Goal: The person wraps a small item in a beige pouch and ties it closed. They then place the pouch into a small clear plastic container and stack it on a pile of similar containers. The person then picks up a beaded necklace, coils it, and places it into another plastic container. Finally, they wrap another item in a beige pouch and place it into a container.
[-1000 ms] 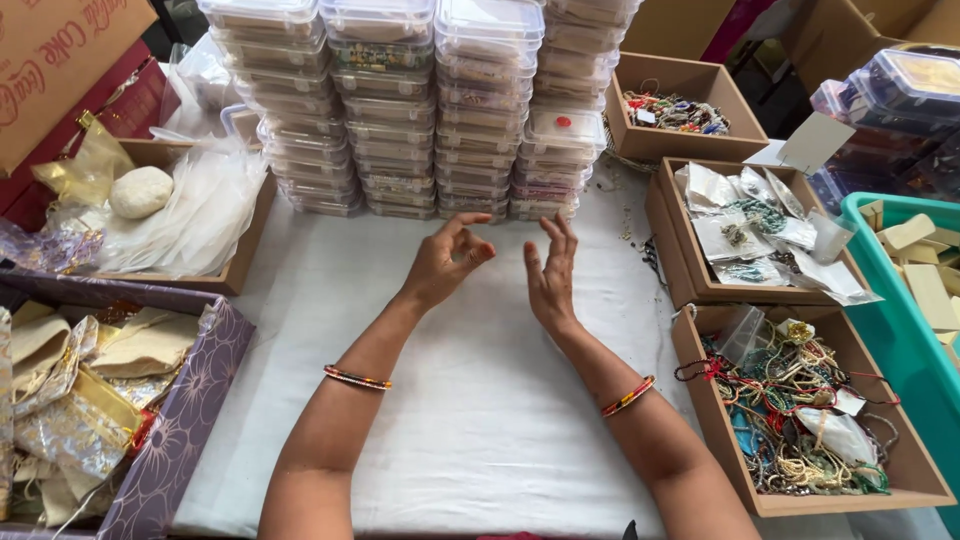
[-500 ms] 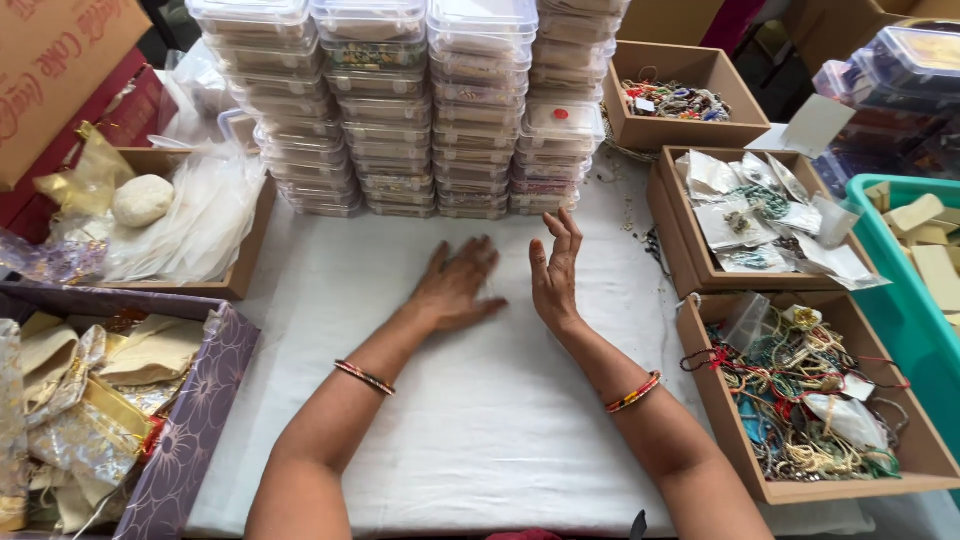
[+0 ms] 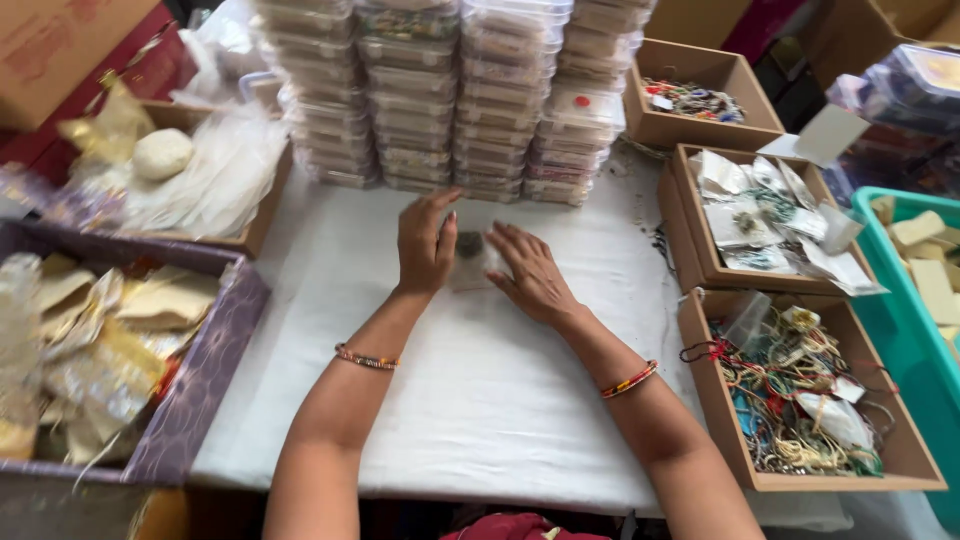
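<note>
Handling small clear pouch [image 3: 470,262] with dark trinket inside, flat on white desk cloth [image 3: 480,400] just near stacked clear boxes [image 3: 450,100]. Left hand [image 3: 425,245] loosely open, touching pouch's left edge; right hand [image 3: 530,275] open, fingers spread at right edge. Step looks like pouch pickup; next needs pinch grip.

Small dark item [image 3: 469,243] between both hands, blurred beyond telling.

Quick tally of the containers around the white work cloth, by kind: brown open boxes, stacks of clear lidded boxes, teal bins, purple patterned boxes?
Brown open cardboard boxes: 4 (far right, middle right, near right, left)
Stacks of clear lidded boxes: 4
Teal bin: 1
Purple patterned box: 1
Total: 10
</note>
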